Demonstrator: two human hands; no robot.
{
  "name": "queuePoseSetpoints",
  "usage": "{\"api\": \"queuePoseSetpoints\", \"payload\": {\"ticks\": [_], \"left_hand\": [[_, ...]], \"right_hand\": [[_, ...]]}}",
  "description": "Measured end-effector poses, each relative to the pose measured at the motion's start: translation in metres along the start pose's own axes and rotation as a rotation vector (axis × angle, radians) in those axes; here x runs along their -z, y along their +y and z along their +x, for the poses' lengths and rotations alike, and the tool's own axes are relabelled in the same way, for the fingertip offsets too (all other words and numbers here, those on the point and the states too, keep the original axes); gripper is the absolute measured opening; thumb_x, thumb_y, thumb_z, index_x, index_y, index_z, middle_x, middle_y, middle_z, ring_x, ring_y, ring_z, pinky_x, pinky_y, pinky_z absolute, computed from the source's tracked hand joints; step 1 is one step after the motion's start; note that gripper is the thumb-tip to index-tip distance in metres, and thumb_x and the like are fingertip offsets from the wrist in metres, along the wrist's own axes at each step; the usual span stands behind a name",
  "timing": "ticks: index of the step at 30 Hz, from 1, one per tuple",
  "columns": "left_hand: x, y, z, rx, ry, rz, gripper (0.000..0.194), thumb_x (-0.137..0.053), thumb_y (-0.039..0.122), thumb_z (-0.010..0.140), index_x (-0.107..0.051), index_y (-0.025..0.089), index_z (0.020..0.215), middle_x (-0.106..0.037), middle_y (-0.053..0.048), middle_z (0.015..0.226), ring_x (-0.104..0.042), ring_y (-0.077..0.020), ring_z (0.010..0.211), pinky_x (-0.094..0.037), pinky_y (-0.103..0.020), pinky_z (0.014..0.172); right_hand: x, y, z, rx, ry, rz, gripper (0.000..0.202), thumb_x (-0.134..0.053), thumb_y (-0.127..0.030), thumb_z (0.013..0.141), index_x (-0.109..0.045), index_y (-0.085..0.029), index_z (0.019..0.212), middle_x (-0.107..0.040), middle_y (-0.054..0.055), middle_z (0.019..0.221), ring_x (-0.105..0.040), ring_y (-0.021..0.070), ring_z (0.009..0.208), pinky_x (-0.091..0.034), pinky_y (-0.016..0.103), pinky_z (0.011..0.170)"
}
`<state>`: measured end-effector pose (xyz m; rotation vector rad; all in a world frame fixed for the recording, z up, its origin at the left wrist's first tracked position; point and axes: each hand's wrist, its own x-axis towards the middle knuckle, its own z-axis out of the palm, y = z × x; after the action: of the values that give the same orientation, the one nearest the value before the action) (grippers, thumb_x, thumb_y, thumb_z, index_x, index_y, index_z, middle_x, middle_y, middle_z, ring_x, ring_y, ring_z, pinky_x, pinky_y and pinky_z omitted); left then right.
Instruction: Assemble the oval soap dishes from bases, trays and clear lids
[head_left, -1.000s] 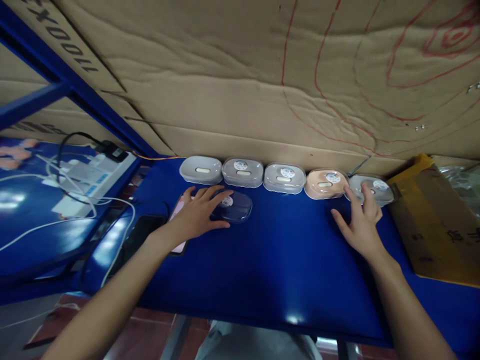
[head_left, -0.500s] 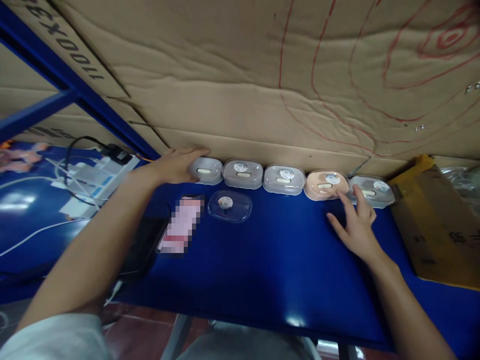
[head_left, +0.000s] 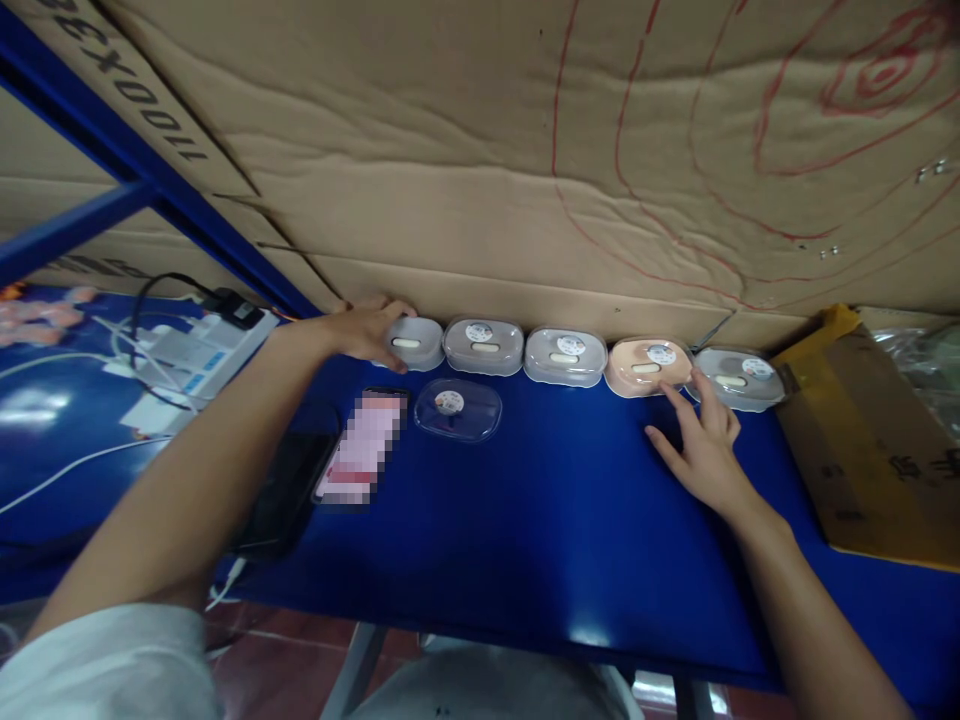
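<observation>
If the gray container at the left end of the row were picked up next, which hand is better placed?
Probably the left hand: it is spread around the left end of that gray container. The right hand is much farther right, by the peach container.

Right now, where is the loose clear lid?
In the head view, the clear lid lies left of centre on the blue table, right of the phone and in front of the boxes.
</observation>
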<state>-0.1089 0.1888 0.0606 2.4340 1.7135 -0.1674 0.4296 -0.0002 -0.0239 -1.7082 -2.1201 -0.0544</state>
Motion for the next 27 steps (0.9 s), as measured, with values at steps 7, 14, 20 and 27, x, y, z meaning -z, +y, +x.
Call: {"api": "queuePoseSetpoints", "payload": {"ticks": [7,14,20,27], "left_hand": [[0.006,0.001,-0.002,0.008,-0.159,-0.05,0.118,-0.088,0.055,0.069,-0.038,0.015,0.167,-0.069,-0.016,0.148,-0.071,-0.032,0.122,-0.052,-0.042,0.105],[0.023,-0.013,-0.011,-0.025,-0.086,-0.084,0.119,-0.083,0.063,0.073,-0.038,0.009,0.168,-0.047,-0.02,0.173,-0.052,-0.0356,0.152,-0.039,-0.049,0.126],[0.044,0.004,-0.04,-0.009,0.042,-0.106,0.122,-0.072,0.081,0.071,-0.04,0.019,0.171,-0.052,-0.013,0.17,-0.054,-0.0405,0.15,-0.04,-0.053,0.128],[-0.018,0.11,-0.158,-0.32,0.003,-0.16,0.12,-0.085,0.061,0.076,-0.014,0.063,0.173,-0.04,0.008,0.178,-0.049,-0.0391,0.157,-0.051,-0.057,0.123]], "right_hand": [[-0.001,0.0,0.0,0.006,0.015,-0.005,0.065,-0.055,-0.048,0.11,-0.037,-0.034,0.17,-0.018,0.022,0.183,-0.033,0.0487,0.164,-0.035,0.073,0.119],[-0.001,0.001,0.0,0.015,0.011,-0.011,0.067,-0.055,-0.048,0.11,-0.034,-0.035,0.172,-0.017,0.022,0.184,-0.033,0.0484,0.165,-0.036,0.072,0.12],[0.002,-0.001,0.0,0.002,-0.002,-0.021,0.065,-0.053,-0.049,0.111,-0.035,-0.032,0.171,-0.022,0.023,0.182,-0.034,0.0476,0.165,-0.037,0.072,0.119],[0.005,-0.002,0.0,-0.017,0.001,-0.023,0.067,-0.055,-0.051,0.109,-0.037,-0.033,0.171,-0.021,0.021,0.182,-0.038,0.0504,0.161,-0.037,0.073,0.119]]}}
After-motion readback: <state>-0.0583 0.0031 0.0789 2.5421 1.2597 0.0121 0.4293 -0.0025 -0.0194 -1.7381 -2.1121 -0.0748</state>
